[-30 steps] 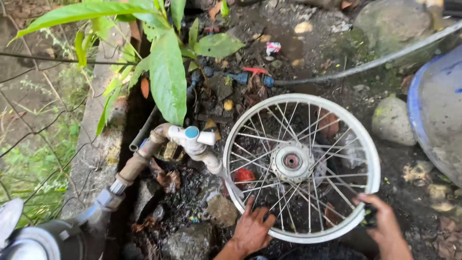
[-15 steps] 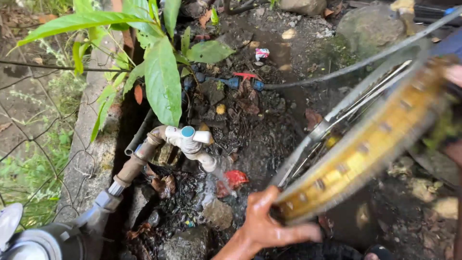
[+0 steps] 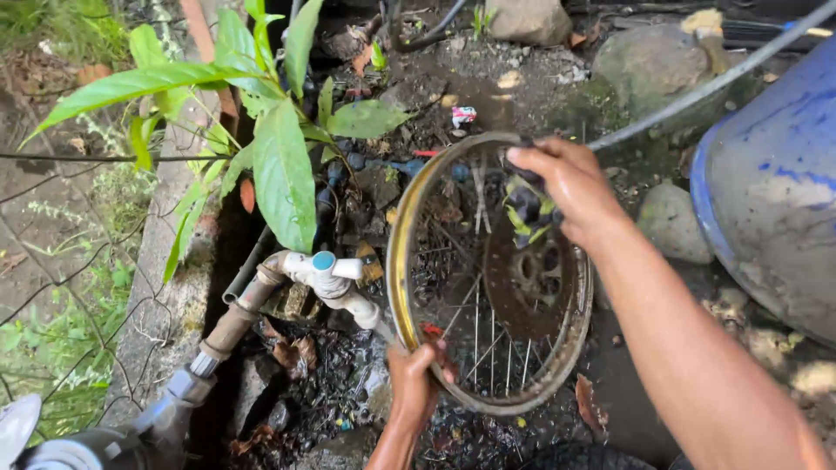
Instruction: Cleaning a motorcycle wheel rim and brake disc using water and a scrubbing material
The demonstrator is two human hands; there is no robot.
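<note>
Rust-brown and yellowed, the spoked wheel rim (image 3: pixel 488 270) stands tilted over wet, dark ground, just right of the white tap (image 3: pixel 329 277). Your left hand (image 3: pixel 416 381) is closed around the rim's lower edge. Your right hand (image 3: pixel 564 187) is curled over a dark scrubbing pad (image 3: pixel 526 205) pressed near the hub, beside a blue barrel (image 3: pixel 771 187).

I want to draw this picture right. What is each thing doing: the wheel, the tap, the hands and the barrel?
wheel: tilted up, dirty, held by both hands
tap: no water seen running
left hand: gripping the lower rim
right hand: holding the top edge
blue barrel: standing at the right
</note>
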